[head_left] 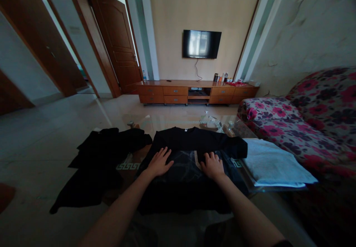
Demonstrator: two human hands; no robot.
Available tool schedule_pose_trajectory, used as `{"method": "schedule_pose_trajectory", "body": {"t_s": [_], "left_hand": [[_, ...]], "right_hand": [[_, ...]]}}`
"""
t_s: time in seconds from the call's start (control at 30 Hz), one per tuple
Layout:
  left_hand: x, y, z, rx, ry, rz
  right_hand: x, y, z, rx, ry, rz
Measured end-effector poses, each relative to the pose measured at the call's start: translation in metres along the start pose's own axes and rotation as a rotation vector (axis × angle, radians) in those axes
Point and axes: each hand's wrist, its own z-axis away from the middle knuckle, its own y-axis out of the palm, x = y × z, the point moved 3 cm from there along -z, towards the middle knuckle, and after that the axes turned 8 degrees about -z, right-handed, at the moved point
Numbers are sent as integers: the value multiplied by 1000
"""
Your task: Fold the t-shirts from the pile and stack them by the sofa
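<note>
A black T-shirt [194, 139] with a printed front lies spread on a glass coffee table [130, 165], its collar pointing away from me. My left hand [159, 161] rests flat on the shirt's left side, fingers spread. My right hand [213, 164] presses flat on the shirt's right side, near the print, fingers slightly bent but holding nothing. The shirt's right sleeve [236, 147] is folded across toward a white cloth.
Another black garment [100, 161] lies crumpled on the table's left. A folded white cloth [274, 163] sits at the right, beside a floral sofa [306, 121]. Beyond the table are a tiled floor, a wooden TV cabinet [194, 93] and a wall TV [201, 43].
</note>
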Motion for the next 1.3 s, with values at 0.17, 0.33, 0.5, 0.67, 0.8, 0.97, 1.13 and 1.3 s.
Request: {"method": "schedule_pose_trajectory", "body": {"t_s": [0.17, 0.33, 0.5, 0.67, 0.8, 0.97, 1.13, 1.3], "left_hand": [[26, -24, 3, -191, -44, 1], [80, -34, 17, -180, -195, 0], [104, -26, 39, -113, -237, -27], [95, -29, 49, -190, -149, 81], [89, -33, 52, -196, -122, 53], [94, -33, 53, -193, -178, -12], [101, -31, 52, -161, -260, -78], [97, -32, 51, -139, -241, -73]], "right_hand": [[2, -1, 1, -5, 14, 4], [26, -4, -3, -78, -44, 28], [74, 3, -14, -88, -209, -49], [128, 24, -20, -53, -516, -52], [160, 44, -20, -35, -633, -2], [173, 52, -24, -80, -654, 29], [170, 50, -26, -92, -687, 32], [171, 46, -25, -78, -651, 1]]}}
